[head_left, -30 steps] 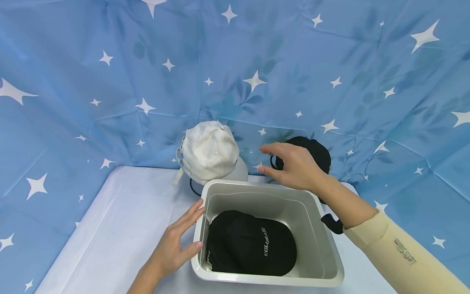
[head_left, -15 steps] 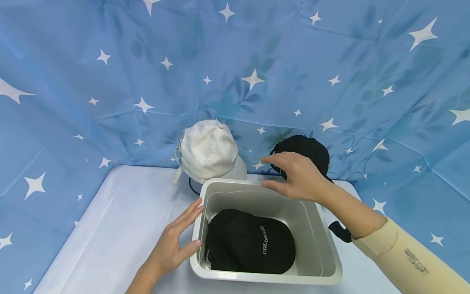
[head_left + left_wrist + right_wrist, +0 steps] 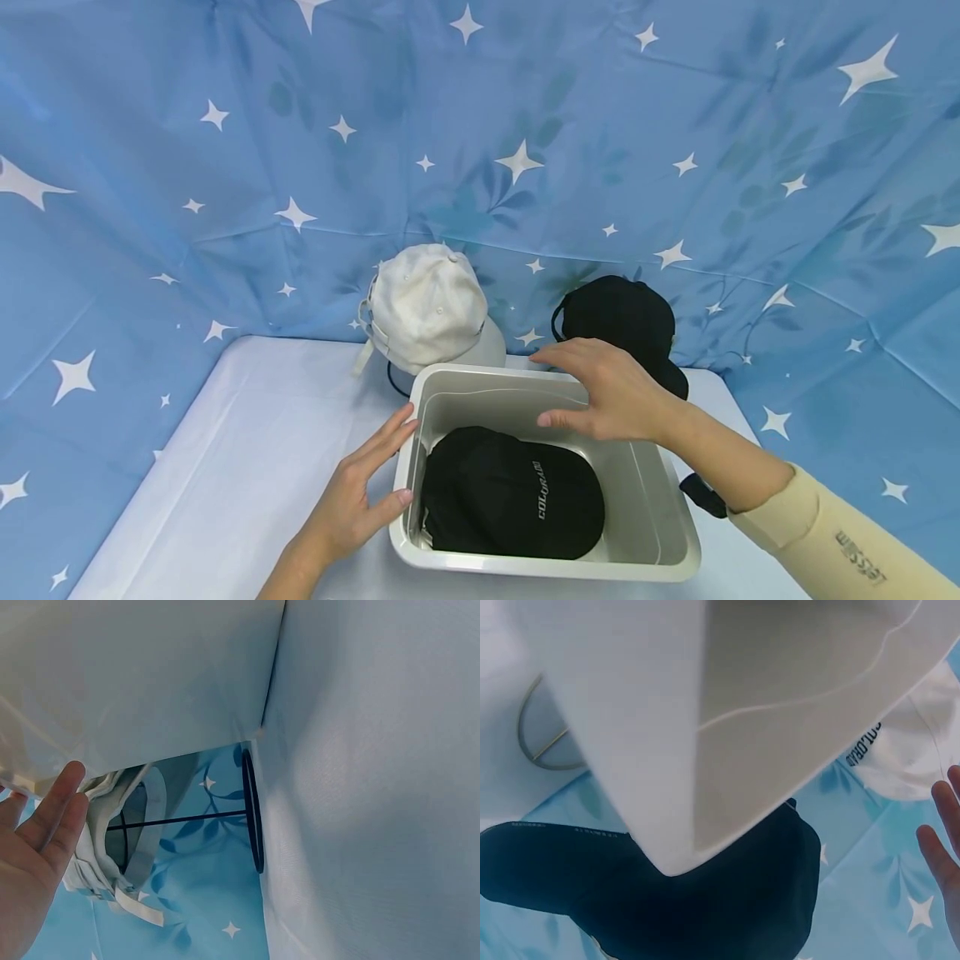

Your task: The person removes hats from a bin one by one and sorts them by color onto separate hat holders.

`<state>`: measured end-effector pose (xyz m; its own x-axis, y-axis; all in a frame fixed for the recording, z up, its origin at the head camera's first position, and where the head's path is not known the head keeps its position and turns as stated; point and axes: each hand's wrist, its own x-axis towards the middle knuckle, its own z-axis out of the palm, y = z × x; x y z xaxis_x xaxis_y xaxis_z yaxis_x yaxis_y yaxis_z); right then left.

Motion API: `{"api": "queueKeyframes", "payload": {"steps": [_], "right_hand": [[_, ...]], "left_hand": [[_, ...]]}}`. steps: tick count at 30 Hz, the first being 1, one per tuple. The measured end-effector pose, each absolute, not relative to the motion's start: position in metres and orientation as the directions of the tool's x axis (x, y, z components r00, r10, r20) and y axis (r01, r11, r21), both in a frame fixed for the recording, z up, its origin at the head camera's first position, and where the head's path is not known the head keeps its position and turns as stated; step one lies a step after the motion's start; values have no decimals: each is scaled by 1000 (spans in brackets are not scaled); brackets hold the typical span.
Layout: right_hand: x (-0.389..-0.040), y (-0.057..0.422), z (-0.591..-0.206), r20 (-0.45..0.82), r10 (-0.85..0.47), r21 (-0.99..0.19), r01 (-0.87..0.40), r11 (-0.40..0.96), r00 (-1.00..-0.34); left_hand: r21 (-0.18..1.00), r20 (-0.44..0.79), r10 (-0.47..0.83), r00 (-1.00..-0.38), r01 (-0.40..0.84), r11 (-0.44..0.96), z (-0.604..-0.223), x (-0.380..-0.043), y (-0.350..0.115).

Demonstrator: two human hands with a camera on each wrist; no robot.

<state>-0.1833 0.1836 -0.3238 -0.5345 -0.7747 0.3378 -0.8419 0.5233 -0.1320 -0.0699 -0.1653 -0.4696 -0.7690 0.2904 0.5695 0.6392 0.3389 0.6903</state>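
A black cap point(image 3: 510, 496) with pale "COLORADO" lettering lies inside the grey plastic bin point(image 3: 545, 568), toward its left end. My left hand point(image 3: 348, 492) rests on the bin's left rim with fingers and thumb spread. In the left wrist view its fingertips touch the bin's outer wall point(image 3: 150, 675). Over the bin's back right part hovers my right hand point(image 3: 611, 392), fingers extended, thumb apart, holding nothing. Behind that hand is a second black cap point(image 3: 618, 317), partly covered by it. A white cap point(image 3: 427, 308) is perched behind the bin's back left corner.
The white cap sits on a thin black wire stand point(image 3: 253, 810) with a ring base. Another wire ring point(image 3: 551, 761) shows below the second black cap. A blue star-patterned cloth point(image 3: 480, 125) hangs close behind. White cloth covers the table point(image 3: 247, 467).
My right hand has drawn back from beside the second black cap, toward me and lower, and is now over the bin. My left hand stays at the rim.
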Motion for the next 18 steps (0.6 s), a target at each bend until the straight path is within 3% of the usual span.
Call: {"api": "queueKeyframes", "payload": {"steps": [18], "right_hand": [[-170, 191, -348, 290, -776, -190, -828, 527, -561]], "left_hand": [[688, 563, 293, -773, 635, 351, -470, -70, -165]]}}
